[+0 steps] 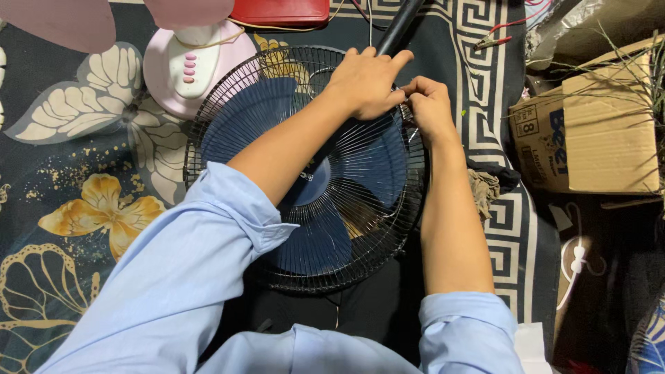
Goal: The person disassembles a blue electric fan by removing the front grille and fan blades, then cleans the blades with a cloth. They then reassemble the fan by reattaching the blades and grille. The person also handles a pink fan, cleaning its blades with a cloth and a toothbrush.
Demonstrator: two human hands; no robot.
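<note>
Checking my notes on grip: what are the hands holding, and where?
Both hands, left hand and right hand, pinch the fan guard at its far right rim.

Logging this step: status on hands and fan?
Left hand and right hand pinch the round black wire fan guard rim. Dark blue blades inside. Nothing blocking.
</note>
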